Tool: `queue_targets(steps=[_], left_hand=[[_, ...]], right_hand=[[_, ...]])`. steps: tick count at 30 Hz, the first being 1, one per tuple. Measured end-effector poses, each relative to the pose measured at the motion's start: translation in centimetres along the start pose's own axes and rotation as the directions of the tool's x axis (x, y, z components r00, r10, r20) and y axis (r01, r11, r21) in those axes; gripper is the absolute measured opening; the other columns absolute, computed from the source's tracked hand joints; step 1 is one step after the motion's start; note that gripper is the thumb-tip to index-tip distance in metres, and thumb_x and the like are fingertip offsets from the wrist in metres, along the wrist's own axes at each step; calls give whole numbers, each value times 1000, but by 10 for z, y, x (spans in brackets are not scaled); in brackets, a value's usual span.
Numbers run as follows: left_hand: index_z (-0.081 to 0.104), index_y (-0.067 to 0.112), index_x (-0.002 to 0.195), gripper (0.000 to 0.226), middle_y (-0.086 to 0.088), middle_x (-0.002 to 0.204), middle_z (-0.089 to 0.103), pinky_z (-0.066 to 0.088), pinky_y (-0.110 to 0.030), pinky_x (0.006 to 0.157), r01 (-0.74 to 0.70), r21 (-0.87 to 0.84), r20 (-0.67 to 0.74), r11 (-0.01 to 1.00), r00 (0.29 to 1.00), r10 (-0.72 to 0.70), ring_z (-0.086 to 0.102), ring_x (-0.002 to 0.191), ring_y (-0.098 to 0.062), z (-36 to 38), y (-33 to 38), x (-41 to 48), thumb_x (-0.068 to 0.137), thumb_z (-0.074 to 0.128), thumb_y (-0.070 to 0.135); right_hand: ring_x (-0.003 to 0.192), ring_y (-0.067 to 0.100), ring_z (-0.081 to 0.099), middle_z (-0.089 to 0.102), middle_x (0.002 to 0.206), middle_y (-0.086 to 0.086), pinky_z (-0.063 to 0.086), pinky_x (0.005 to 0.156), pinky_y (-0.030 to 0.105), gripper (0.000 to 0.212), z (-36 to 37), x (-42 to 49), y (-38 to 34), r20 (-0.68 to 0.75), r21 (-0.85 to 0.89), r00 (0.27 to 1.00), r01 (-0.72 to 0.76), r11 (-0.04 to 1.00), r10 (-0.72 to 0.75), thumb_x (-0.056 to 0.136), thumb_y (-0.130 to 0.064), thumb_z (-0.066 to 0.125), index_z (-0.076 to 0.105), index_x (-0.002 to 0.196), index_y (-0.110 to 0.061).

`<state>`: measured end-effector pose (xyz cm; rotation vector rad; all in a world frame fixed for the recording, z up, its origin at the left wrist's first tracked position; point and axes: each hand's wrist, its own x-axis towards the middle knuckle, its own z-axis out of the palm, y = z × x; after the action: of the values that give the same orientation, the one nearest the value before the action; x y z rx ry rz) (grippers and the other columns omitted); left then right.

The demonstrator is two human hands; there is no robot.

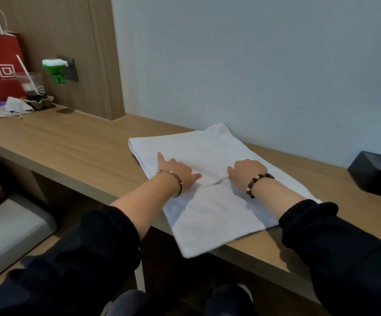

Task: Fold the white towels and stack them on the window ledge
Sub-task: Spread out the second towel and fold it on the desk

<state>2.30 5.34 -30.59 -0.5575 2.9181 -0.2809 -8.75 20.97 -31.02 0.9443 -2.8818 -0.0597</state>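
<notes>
A white towel lies spread flat on the wooden ledge, its near corner hanging slightly over the front edge. My left hand rests palm down on the towel's middle left, fingers spread and pointing away. My right hand presses on the towel's middle right, its fingers bent under so that I cannot see them. A small crease runs between the two hands.
A black tissue box stands at the right end of the ledge. At the far left are a red paper bag, a clear cup, a crumpled cloth and a green plug-in device on the wall panel.
</notes>
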Motion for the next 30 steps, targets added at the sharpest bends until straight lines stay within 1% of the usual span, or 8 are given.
queue_targets(steps=[5,8,12,17,21,23,26,30], left_hand=[[19,20,151,70,-1,159,12,-4,-63,111,260,-5,134,966,957,-257,2,146,-29,9,-23,19,94,13,61],[6,25,152,74,4,160,-1,1,-62,112,165,-253,63,953,986,-154,-1,146,-26,24,-15,22,91,21,64],[-6,33,150,74,6,159,-9,5,-62,112,84,-304,13,949,996,-84,-5,147,-23,38,-9,24,91,21,67],[-4,35,150,67,8,160,-7,5,-62,112,81,-300,-17,950,996,-90,-4,147,-20,46,-14,31,93,18,63],[4,33,151,59,8,159,4,7,-59,112,117,-342,-39,932,990,-139,4,146,-18,46,-17,37,97,21,50],[17,30,148,52,7,155,20,11,-56,112,142,-364,-77,920,980,-181,16,142,-17,45,-21,40,97,25,34],[32,31,144,49,8,149,35,16,-49,112,176,-399,-110,900,965,-238,27,137,-17,40,-22,41,96,29,20],[56,28,123,43,-1,123,60,34,-35,94,154,-522,-225,839,924,-310,51,114,-25,35,-29,36,90,37,7]], right_hand=[[88,24,53,61,110,8,36,67,28,33,14,-2,-19,-152,466,988,44,884,31,96,-14,35,54,123,-14],[102,26,51,49,122,7,45,74,32,42,22,0,-7,-251,312,964,-1,950,83,91,-13,44,43,133,-16],[122,28,38,39,131,8,45,89,39,51,26,13,15,-95,335,960,-217,917,262,89,-27,53,37,136,-15],[87,31,55,53,85,11,33,63,30,24,19,24,32,-277,396,904,-201,896,325,91,-10,43,51,69,-12],[71,30,54,61,80,11,29,68,32,5,11,13,45,-737,172,666,24,985,112,68,-8,56,59,65,-4],[70,29,52,56,77,11,30,66,32,3,20,3,47,-664,114,747,82,990,14,66,-5,56,54,66,-6],[77,24,45,49,86,5,29,65,30,13,39,-3,47,-257,194,966,22,981,29,83,-1,48,43,78,-12],[80,20,38,45,90,3,28,64,29,13,40,1,46,-144,290,987,-31,957,76,89,0,40,42,83,-11]])
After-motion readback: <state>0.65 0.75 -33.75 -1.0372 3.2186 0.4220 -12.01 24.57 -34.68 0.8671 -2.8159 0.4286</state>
